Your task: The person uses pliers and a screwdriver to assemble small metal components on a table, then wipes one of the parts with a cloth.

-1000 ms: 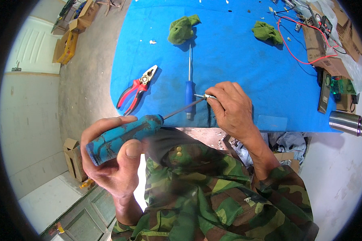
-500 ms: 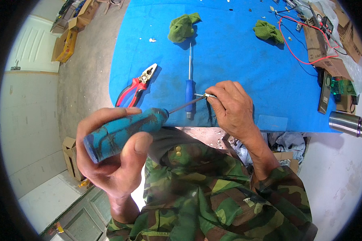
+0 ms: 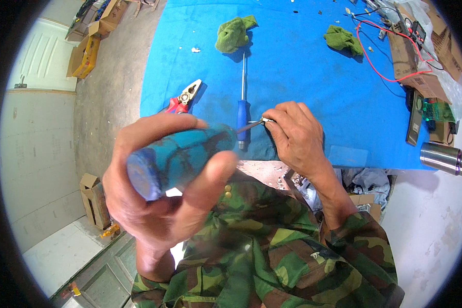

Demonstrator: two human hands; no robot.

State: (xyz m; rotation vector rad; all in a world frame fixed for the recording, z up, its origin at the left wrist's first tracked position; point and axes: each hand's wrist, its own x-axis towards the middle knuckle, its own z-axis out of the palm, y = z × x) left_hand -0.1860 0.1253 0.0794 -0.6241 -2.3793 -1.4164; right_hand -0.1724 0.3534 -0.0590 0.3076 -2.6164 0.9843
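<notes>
Shows both forearms (image 3: 333, 197) rising from the lower part of the view, bare beyond camouflage sleeves (image 3: 364, 251). Holds the left grip (image 3: 151, 218) up close to the camera, so larger in view, above a nearly upright wrist (image 3: 154, 262). Curls the left fingers (image 3: 159, 122) in a broad arc, with the slightly blurred thumb (image 3: 210, 179) opposed on the near side and aimed up and to the right. Angles the right arm up and leftward, showing the back of the right grip (image 3: 296, 133), with knuckles bent and thumb and forefinger in a close pinch.
</notes>
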